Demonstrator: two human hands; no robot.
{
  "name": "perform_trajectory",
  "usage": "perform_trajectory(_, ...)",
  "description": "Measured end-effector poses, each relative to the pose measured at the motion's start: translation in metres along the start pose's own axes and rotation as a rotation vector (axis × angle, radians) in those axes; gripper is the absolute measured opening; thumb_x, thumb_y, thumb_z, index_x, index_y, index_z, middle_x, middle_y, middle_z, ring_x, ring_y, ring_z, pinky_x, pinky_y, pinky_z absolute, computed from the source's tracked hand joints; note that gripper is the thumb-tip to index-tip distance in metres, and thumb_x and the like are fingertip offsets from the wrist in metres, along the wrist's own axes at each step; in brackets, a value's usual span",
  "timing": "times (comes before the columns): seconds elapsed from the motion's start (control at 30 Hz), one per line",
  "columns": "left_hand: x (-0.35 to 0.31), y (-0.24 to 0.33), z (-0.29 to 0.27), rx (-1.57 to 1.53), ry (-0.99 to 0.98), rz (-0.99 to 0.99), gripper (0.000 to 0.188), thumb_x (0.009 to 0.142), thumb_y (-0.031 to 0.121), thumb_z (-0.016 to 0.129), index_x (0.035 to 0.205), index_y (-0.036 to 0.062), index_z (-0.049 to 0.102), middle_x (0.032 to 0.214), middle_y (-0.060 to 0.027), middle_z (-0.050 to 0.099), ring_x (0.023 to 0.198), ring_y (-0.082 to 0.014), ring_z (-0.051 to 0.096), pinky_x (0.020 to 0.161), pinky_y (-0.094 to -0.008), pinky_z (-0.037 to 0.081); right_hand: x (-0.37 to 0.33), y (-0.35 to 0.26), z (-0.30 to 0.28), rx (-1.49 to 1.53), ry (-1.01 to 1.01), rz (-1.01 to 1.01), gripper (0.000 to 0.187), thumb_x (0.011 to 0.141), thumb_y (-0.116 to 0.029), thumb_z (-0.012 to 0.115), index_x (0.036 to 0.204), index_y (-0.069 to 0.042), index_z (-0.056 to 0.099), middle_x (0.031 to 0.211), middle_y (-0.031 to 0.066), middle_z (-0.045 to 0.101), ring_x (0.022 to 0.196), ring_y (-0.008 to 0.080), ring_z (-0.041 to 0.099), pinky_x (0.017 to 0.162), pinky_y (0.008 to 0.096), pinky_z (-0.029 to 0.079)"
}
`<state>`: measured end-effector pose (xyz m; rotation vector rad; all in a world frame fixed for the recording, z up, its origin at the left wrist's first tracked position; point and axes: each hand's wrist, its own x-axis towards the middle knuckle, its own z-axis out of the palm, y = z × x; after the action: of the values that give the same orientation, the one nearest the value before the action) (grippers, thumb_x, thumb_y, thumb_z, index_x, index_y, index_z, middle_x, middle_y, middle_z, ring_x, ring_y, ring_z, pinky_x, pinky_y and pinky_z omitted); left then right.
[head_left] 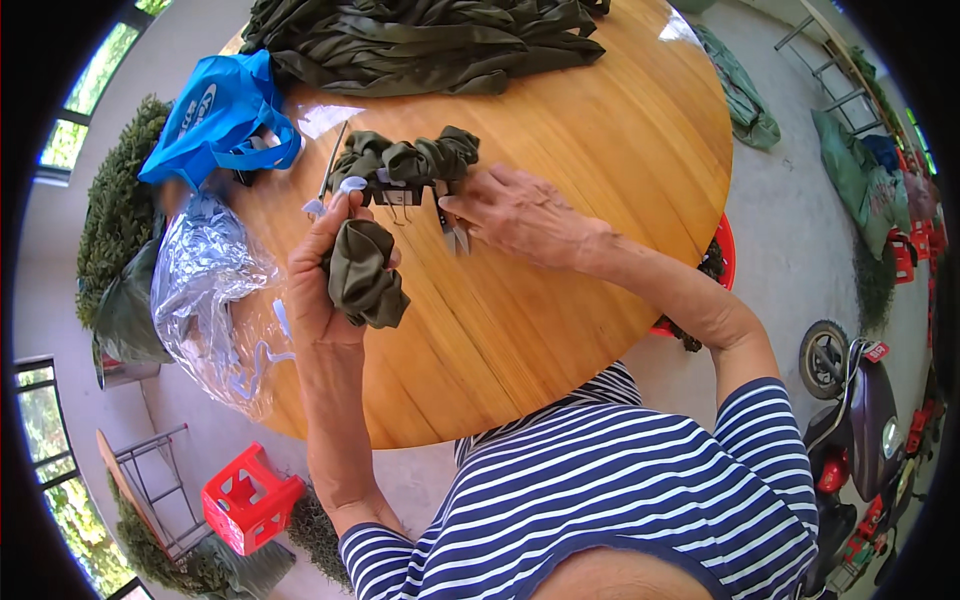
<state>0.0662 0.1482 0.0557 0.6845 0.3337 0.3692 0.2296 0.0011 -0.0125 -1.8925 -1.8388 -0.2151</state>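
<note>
Over the counter (pixel 560 325), a gathered olive bundle (pixel 367 275) sits in the left hand (pixel 316 275), white elastic (pixel 353 185) at the fingertips, seemingly kept exposed! Just beyond, a ruched length (pixel 432 158) meets a black clip (pixel 403 194), probably anchoring it. The right hand (pixel 525 215) is at the scissors (pixel 456 236), grip unclear; farther out, a blue bag (pixel 215 112).

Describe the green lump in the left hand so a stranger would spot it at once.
Start at the round wooden table and find the left hand over its left half. The green lump is the puffy, folded cloth in that hand. It sits nearer the person than the ruffled strip and is far smaller than the heap at the far edge.
</note>
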Motion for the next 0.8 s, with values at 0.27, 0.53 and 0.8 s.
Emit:
perform_trajectory(0.27, -0.061, -0.053, -0.007, 0.286, 0.420, 0.023, 0.014, 0.083, 0.010, 0.057, 0.091, -0.0015, 0.057, 0.069, -0.0058, 0.058, 0.057, -0.0109, 0.056, 0.054, -0.0212, 0.047, 0.015, 0.014, -0.015, 0.065, -0.081, -0.197, 0.019, 0.071, -0.023, 0.064, 0.084, -0.010, 0.057, 0.093, 0.0057, 0.050, 0.091, 0.0237, 0.048, 0.078, 0.0342, 0.042)
perform_trajectory(0.53, -0.082, -0.073, -0.017, 0.114, 0.451, 0.039, 0.020, 0.081, 0.004, 0.056, 0.100, -0.0047, 0.056, 0.072, -0.0082, 0.060, 0.060, -0.0109, 0.057, 0.055, -0.0213, 0.047, -0.004, 0.004, -0.028, -0.036, -0.115, -0.330, 0.025, 0.066, -0.022, 0.068, 0.079, -0.010, 0.051, 0.091, 0.0038, 0.049, 0.087, 0.0210, 0.047, 0.076, 0.0337, 0.040)
perform_trajectory(0.8, -0.083, -0.070, -0.021, 0.023, 0.354, -0.055, 0.022, 0.082, 0.009, 0.056, 0.099, -0.0041, 0.056, 0.071, -0.0078, 0.060, 0.058, -0.0106, 0.058, 0.054, -0.0211, 0.047, -0.027, 0.010, -0.025, 0.101, -0.099, -0.371, 0.023, 0.070, -0.016, 0.068, 0.081, -0.008, 0.049, 0.083, 0.0069, 0.053, 0.080, 0.0247, 0.052, 0.073, 0.0345, 0.041)
